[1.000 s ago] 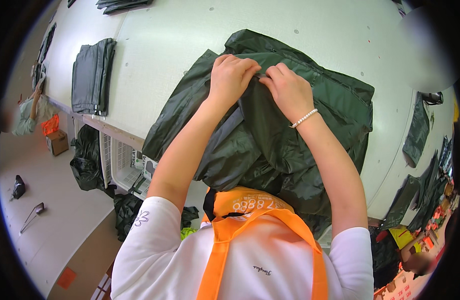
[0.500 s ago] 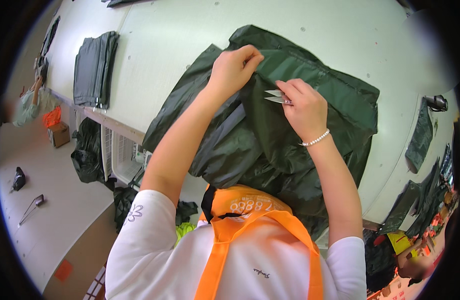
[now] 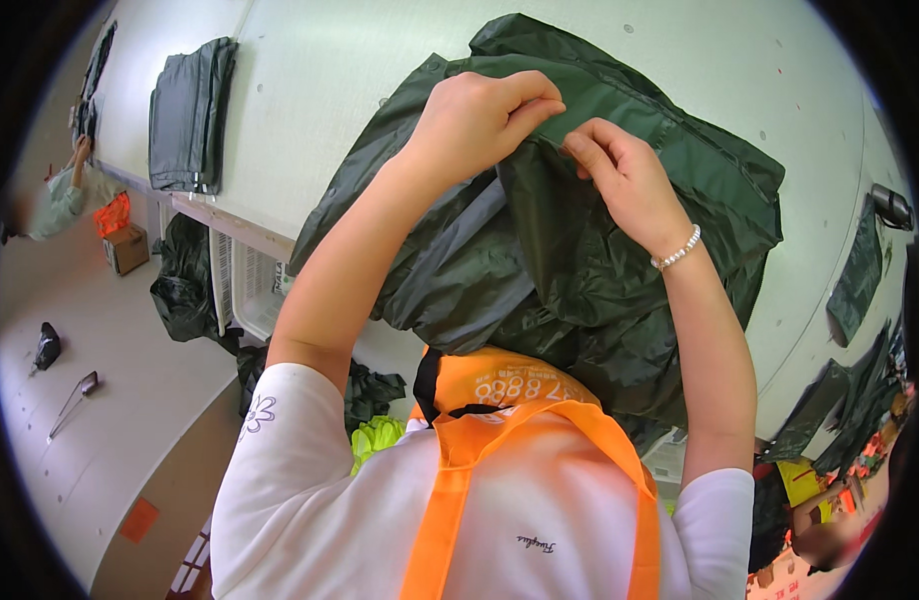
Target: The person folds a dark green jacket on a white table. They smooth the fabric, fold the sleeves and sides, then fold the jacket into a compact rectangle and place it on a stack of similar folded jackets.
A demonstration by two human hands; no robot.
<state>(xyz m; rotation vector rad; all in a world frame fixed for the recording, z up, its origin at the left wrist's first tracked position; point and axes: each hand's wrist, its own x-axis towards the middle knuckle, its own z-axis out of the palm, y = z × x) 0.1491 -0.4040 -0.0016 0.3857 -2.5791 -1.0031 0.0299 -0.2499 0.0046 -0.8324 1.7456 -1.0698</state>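
A large piece of shiny dark green fabric (image 3: pixel 570 250) lies crumpled and partly folded in front of me, its near part hanging over the table's edge against my orange apron. Above its lighter green far part, my left hand (image 3: pixel 485 115) is closed in a pinch; what its fingertips hold is too small to make out. Close to its right, my right hand (image 3: pixel 630 185) pinches a raised edge of the same fabric between thumb and forefinger. No scissors show now; the curled fingers of the right hand could hide them.
The pale worktable (image 3: pixel 310 100) carries a neat stack of folded dark green fabric (image 3: pixel 190 115) at the left. Beneath its edge are white plastic baskets (image 3: pixel 255 285) and a dark bundle (image 3: pixel 185 280). Other people work at far left and lower right, beside a cardboard box (image 3: pixel 127 248).
The scissors seen in my right hand have gone out of sight. That hand has moved up to the fabric edge, and my left hand has shifted slightly right, its fingertips nearer to the right hand.
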